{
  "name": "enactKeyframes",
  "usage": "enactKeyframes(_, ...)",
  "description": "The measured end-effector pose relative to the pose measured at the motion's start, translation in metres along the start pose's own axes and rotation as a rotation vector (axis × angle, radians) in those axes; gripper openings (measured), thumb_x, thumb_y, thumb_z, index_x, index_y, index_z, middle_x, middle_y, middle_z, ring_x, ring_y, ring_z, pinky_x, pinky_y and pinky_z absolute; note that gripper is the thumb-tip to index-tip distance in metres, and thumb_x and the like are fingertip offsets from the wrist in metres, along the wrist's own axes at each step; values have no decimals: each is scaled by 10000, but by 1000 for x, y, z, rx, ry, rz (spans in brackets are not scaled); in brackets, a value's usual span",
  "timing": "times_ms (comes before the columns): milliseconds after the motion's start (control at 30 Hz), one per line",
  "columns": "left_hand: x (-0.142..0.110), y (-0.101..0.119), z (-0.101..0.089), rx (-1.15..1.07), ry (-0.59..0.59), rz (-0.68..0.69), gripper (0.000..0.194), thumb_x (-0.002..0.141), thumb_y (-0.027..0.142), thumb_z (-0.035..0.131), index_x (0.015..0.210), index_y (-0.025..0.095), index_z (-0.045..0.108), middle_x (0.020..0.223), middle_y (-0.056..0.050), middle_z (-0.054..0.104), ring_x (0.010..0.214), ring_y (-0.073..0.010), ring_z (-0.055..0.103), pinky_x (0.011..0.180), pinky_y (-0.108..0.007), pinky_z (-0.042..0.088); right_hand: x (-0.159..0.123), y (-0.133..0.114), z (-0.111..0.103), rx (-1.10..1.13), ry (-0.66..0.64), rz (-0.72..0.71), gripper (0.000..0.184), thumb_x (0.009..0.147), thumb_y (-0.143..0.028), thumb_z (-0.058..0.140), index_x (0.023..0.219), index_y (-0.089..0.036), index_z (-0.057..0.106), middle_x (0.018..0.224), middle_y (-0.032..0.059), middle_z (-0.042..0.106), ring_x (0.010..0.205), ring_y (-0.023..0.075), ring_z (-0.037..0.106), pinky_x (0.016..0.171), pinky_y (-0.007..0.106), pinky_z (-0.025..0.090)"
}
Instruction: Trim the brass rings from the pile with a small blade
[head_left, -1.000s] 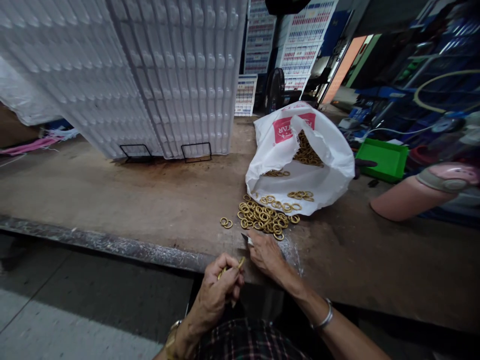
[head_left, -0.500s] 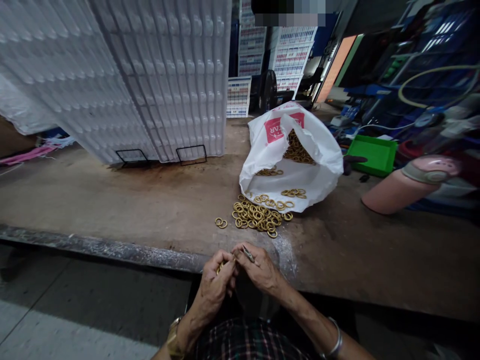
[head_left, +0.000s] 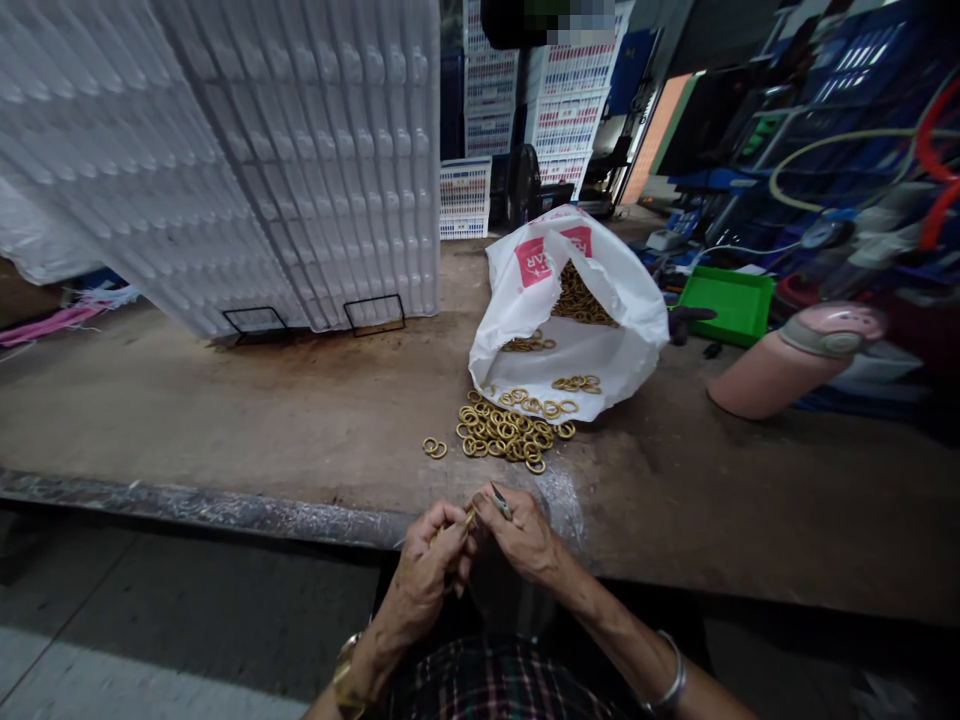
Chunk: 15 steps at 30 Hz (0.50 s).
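Right hand (head_left: 525, 535) has come from pile's edge to meet left hand (head_left: 433, 562). Left fingers pinch brass ring (head_left: 470, 518); right fingers closed on small pointed tool (head_left: 501, 503), tip outward, likely sparing fingertips for ring. From hands: stray pair of rings (head_left: 434, 448) at eleven, ring pile (head_left: 502, 432) near twelve, white bag (head_left: 504, 305) at one, mouth facing person, presumably for easy reach. Scuffed brown tabletop (head_left: 225, 400). Pink bottle (head_left: 765, 372) at two; ribbed panels (head_left: 337, 180) at eleven; stacked crates (head_left: 566, 120) beyond, dim workshop.

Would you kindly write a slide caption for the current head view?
Left hand holding gold-coloured rings, right hand a small pointed tool, near a ring pile by an open white bag.
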<state>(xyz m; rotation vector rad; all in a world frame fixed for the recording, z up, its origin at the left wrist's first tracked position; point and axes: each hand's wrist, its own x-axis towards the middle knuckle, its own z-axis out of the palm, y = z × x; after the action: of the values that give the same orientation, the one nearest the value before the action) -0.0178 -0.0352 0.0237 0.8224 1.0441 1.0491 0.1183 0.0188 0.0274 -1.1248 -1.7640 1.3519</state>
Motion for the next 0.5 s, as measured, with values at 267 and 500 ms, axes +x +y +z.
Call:
enactKeyframes(267, 0, 0, -1, 71, 6, 34, 277, 807, 445, 513, 744, 176, 495, 476, 65, 423, 387, -46, 331, 401, -161, 270, -3, -2, -2, -62, -18, -80, 318, 859, -406, 394, 811, -173, 605, 639, -7, 592, 606, 111, 530, 568, 207, 399)
enactKeyframes(500, -1, -1, -3, 91, 10, 47, 263, 818, 429, 505, 780, 169, 498, 487, 68, 424, 393, -44, 333, 407, -161, 277, -3, 5, 1, -123, -5, -44, 301, 823, -440, 477, 887, -181, 616, 703, 1, 626, 671, 123, 558, 611, 211, 419)
